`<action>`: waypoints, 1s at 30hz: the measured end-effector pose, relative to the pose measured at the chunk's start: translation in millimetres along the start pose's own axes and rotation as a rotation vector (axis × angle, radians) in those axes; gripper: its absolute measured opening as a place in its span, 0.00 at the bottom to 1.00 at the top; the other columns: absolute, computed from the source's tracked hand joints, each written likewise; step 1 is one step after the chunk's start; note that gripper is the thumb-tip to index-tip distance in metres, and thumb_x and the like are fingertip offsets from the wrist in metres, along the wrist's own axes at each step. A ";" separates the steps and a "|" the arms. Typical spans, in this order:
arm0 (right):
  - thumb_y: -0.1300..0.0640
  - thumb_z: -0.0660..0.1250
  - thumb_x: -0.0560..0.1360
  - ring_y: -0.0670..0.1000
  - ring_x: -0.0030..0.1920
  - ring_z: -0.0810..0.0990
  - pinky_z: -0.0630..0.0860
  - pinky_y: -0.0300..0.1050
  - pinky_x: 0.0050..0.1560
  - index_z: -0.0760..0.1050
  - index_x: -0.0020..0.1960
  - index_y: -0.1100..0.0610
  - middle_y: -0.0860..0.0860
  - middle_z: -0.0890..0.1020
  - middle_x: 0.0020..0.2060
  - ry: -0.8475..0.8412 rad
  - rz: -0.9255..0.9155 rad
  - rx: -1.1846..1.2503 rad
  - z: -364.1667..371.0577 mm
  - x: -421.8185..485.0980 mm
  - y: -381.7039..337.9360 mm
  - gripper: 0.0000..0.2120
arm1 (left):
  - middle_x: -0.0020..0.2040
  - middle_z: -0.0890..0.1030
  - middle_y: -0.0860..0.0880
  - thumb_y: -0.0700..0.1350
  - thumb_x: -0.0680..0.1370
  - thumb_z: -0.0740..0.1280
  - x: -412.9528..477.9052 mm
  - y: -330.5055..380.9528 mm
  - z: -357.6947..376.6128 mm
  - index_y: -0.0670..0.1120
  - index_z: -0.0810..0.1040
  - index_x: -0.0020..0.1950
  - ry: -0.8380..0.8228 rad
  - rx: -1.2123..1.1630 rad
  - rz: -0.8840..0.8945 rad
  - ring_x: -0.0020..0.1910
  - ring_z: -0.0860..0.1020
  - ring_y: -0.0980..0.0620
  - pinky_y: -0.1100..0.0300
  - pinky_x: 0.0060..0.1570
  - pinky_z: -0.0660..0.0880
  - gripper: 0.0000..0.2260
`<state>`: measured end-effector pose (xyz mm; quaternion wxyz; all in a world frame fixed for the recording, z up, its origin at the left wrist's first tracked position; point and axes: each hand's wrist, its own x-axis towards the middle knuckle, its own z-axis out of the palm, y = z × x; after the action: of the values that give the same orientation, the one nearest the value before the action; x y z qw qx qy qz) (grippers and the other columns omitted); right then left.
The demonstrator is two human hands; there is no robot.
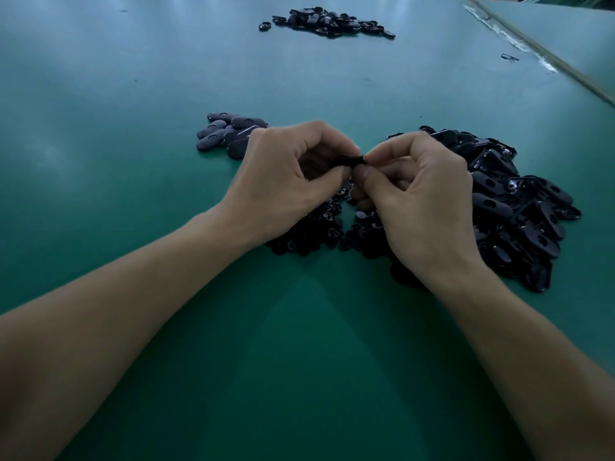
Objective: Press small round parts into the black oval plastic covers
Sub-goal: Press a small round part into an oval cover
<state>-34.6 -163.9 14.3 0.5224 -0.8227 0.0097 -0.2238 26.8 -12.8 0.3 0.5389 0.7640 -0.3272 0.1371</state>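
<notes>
My left hand (289, 176) and my right hand (416, 191) meet above the green table, fingers curled. Between their fingertips they pinch one black oval cover (349, 160), mostly hidden by the fingers. Whether a small round part sits in it cannot be seen. Under the hands lies a heap of small round parts (327, 224). To the right a large pile of black oval covers (519, 207) reaches from behind my right hand to the table's right side. A small group of oval covers (226, 133) lies left of my left hand.
A further pile of black parts (329, 23) lies far back on the green table (133, 161). A pale strip along a seam (545, 58) runs diagonally at the far right, with a small dark clip (510, 57) near it.
</notes>
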 end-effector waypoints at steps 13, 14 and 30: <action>0.61 0.70 0.76 0.43 0.41 0.82 0.80 0.43 0.46 0.79 0.51 0.52 0.40 0.82 0.38 0.020 -0.180 -0.238 -1.0 -2.0 -3.2 0.06 | 0.40 0.82 0.61 0.39 0.75 0.73 1.2 -1.1 1.3 0.44 0.82 0.49 0.034 0.169 0.059 0.37 0.80 0.64 0.71 0.41 0.75 0.04; 0.60 0.71 0.76 0.43 0.42 0.81 0.78 0.40 0.47 0.80 0.52 0.53 0.41 0.81 0.39 0.033 -0.200 -0.270 -1.9 -1.2 -2.6 0.07 | 0.41 0.82 0.61 0.39 0.75 0.73 1.0 -1.1 1.7 0.44 0.82 0.49 0.019 0.168 0.059 0.38 0.80 0.66 0.72 0.42 0.74 0.05; 0.61 0.73 0.75 0.38 0.41 0.83 0.78 0.32 0.46 0.84 0.52 0.54 0.40 0.84 0.40 -0.026 -0.147 -0.156 -8.3 6.8 7.5 0.07 | 0.41 0.85 0.53 0.33 0.74 0.73 4.0 -0.4 -3.9 0.47 0.80 0.48 -0.107 -0.199 -0.164 0.41 0.84 0.55 0.56 0.48 0.82 0.10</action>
<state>-30.0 -176.1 13.3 0.4391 -0.8622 -0.0402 -0.2492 30.6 -10.6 3.7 0.6034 0.7370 -0.3040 0.0187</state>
